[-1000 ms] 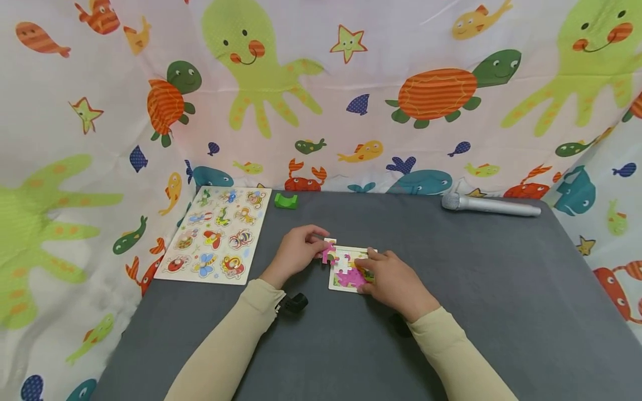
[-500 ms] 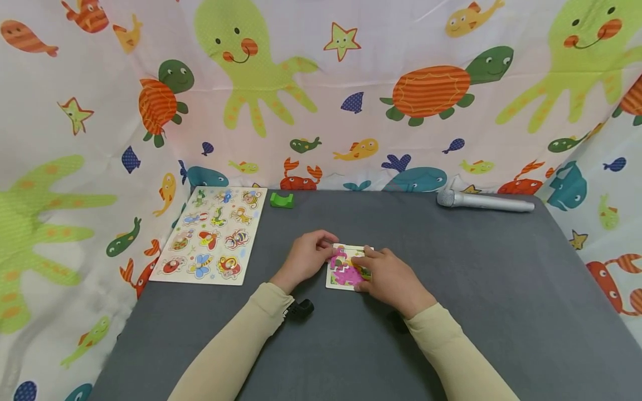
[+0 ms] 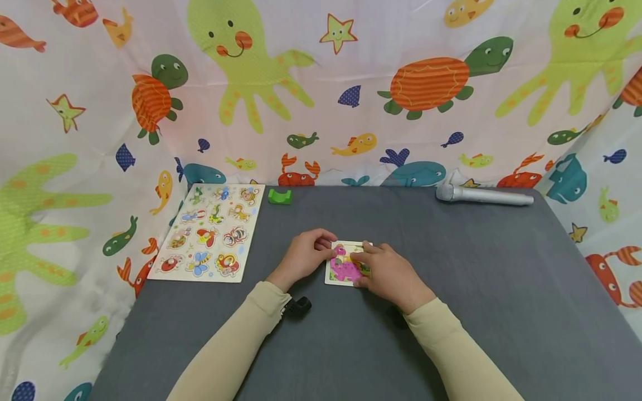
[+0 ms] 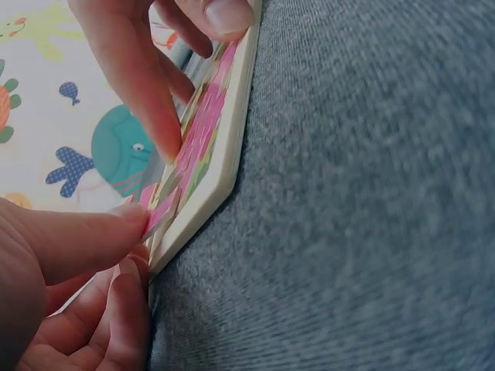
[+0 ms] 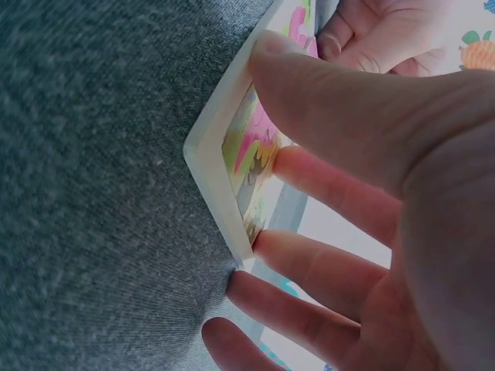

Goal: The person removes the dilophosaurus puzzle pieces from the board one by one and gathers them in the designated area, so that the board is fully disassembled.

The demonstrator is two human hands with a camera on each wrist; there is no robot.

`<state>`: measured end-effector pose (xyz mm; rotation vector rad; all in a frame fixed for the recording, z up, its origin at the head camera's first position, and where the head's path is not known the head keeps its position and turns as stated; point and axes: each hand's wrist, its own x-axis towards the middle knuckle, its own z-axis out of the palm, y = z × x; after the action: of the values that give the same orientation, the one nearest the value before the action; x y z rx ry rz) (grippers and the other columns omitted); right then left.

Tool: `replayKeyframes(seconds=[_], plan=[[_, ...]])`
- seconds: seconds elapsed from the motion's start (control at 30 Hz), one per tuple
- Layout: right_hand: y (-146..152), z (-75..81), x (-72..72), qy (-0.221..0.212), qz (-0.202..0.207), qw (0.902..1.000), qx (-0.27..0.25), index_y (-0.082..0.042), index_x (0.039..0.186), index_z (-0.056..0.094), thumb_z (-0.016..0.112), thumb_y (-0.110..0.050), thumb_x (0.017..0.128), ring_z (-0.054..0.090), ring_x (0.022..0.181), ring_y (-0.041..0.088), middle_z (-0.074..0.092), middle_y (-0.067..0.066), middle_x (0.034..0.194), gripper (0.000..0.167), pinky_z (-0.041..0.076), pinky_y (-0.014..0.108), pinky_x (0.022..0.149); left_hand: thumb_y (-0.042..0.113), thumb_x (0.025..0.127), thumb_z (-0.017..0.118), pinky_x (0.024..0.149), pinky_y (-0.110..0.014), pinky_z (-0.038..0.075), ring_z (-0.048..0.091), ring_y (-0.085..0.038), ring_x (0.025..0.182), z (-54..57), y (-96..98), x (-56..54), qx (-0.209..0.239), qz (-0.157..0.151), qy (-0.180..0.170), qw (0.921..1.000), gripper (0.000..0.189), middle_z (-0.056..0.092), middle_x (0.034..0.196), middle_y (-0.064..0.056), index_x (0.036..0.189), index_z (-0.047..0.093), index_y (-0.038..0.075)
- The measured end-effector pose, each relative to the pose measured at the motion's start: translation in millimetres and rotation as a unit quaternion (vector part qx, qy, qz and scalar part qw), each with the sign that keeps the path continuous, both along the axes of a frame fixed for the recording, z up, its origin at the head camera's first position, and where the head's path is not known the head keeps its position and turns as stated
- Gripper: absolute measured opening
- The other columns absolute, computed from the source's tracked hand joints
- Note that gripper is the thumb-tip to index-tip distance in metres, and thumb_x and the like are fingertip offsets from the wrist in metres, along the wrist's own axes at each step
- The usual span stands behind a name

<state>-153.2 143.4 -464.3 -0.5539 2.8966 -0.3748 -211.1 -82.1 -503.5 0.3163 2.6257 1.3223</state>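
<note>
A small framed jigsaw puzzle (image 3: 346,273) with a pink figure lies on the grey table. My left hand (image 3: 307,256) is at its left edge, pinching a puzzle piece (image 4: 161,214); in the left wrist view that piece is tilted, its edge raised above the others. My right hand (image 3: 393,275) holds the frame on the right. Its thumb (image 5: 309,85) rests on the near rim (image 5: 213,143), a finger touches the pieces, and another finger is at the far corner. The right hand covers the puzzle's right part.
At the back left lies a board with insect pictures (image 3: 210,234), beside a small green block (image 3: 280,197). A silver microphone (image 3: 484,195) lies at the back right. A curtain with sea animals (image 3: 301,89) hangs behind the table (image 3: 476,289).
The left hand has brought the puzzle piece from beyond the frame's left edge onto the open spot at its upper left. The right hand has kept its hold on the frame.
</note>
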Motion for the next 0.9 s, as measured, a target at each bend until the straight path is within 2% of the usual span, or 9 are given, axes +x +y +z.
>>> replayKeyframes(seconds=[0.33, 0.5, 0.63, 0.9], plan=[[-0.9, -0.8, -2.0, -0.004, 0.001, 1.0, -0.002, -0.021, 0.148, 0.068, 0.087, -0.042, 0.091, 0.06, 0.132, 0.043, 0.055, 0.019, 0.162, 0.064, 0.058, 0.055, 0.104, 0.024, 0.097, 0.083, 0.084, -0.033, 0.056, 0.067, -0.015, 0.091, 1.1, -1.5, -0.7, -0.008, -0.011, 0.0, 0.9999, 0.024, 0.072, 0.1, 0.004, 0.121, 0.076, 0.022], [1.1, -0.4, -1.0, 0.004, 0.019, 0.9998, -0.003, -0.032, 0.151, 0.065, 0.087, -0.041, 0.091, 0.06, 0.129, 0.045, 0.054, 0.021, 0.162, 0.065, 0.06, 0.056, 0.1, 0.025, 0.098, 0.082, 0.084, -0.033, 0.057, 0.067, -0.015, 0.091, 2.7, -0.9, -1.1, -0.003, -0.017, -0.002, 0.9999, 0.023, 0.073, 0.1, 0.004, 0.12, 0.077, 0.021], [0.6, -0.3, -0.2, 0.009, 0.036, 0.9992, 0.016, -0.039, 0.15, 0.064, 0.085, -0.04, 0.092, 0.059, 0.126, 0.046, 0.052, 0.025, 0.163, 0.061, 0.061, 0.056, 0.096, 0.024, 0.098, 0.082, 0.084, -0.034, 0.057, 0.068, -0.016, 0.092, 2.2, -1.0, -1.4, 0.005, -0.016, -0.005, 0.9999, 0.022, 0.073, 0.1, 0.003, 0.119, 0.077, 0.021], [-2.4, 0.3, 2.1, 0.034, 0.053, 0.9972, 0.039, -0.037, 0.147, 0.068, 0.085, -0.04, 0.093, 0.062, 0.122, 0.046, 0.054, 0.026, 0.16, 0.057, 0.062, 0.055, 0.093, 0.023, 0.102, 0.076, 0.085, -0.035, 0.058, 0.069, -0.01, 0.089, -1.8, -1.3, -3.9, -0.002, -0.017, 0.026, 0.9995, 0.015, 0.076, 0.101, 0.005, 0.117, 0.079, 0.022]])
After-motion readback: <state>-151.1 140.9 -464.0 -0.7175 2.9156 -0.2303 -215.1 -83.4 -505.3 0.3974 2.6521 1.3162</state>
